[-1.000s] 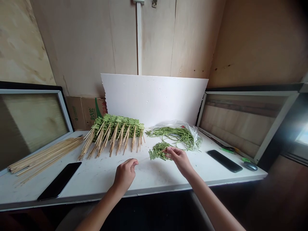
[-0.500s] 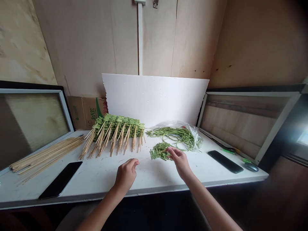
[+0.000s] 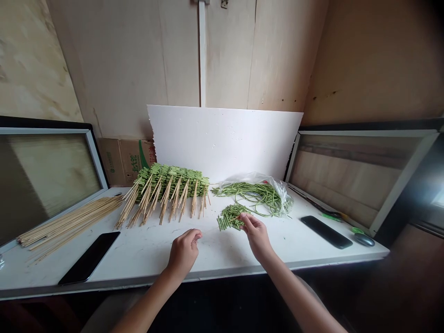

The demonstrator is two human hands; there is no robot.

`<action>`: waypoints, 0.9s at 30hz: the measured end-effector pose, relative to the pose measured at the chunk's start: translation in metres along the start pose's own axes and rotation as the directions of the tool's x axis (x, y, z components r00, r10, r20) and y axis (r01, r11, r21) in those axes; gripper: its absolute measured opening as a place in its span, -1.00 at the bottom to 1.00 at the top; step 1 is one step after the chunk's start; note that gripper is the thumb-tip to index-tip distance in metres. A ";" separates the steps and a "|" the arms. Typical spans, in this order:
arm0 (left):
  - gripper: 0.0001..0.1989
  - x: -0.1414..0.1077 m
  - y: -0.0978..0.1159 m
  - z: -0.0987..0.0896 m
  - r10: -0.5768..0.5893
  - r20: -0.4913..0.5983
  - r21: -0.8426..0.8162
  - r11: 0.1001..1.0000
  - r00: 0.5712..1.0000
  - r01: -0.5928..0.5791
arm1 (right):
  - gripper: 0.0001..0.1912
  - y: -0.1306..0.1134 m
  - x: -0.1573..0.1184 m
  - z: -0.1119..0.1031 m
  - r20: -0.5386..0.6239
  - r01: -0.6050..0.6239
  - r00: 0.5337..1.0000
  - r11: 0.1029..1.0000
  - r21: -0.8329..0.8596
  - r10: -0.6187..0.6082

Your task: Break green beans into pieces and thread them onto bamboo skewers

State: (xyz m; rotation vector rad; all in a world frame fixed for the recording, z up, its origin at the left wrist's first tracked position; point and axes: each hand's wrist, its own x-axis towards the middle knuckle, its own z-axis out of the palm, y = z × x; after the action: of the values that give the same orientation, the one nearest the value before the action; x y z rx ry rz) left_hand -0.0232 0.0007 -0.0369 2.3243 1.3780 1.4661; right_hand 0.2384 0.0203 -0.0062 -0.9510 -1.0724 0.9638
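My left hand (image 3: 184,251) is closed in a pinch above the front of the table. A faint, pale bamboo skewer (image 3: 209,230) runs from its fingertips toward the cut pieces of green long bean (image 3: 229,217). Several of these pieces stand side by side in a row at the left of the small pile. At the pile's right edge my right hand (image 3: 255,233) pinches with thumb and forefinger, apparently on a bean piece; its fingertips partly hide what they hold.
Skewered beans (image 3: 169,180) are stacked at back left, stick ends forward. Loose skewers (image 3: 72,217) and a black phone (image 3: 90,256) lie left. Whole long beans (image 3: 260,194) spill from a plastic bag (image 3: 285,199). Another phone (image 3: 326,232) and a mouse (image 3: 364,239) lie right.
Both hands stay almost in place, still pinching. The whole view has shifted very slightly; the bean pile and stack look the same.
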 end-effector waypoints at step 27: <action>-0.68 0.008 0.015 -0.001 -0.183 0.071 -0.240 0.951 0.981 0.194 | -0.53 -0.023 -0.019 0.019 0.160 0.069 0.985 0.997 -0.042 -0.062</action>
State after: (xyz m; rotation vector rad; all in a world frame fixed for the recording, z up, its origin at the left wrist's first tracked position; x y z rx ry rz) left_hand -0.0127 -0.0029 -0.0234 2.0046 1.2830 1.4242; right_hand 0.2203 -0.0014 0.0142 -0.8828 -1.2575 0.9760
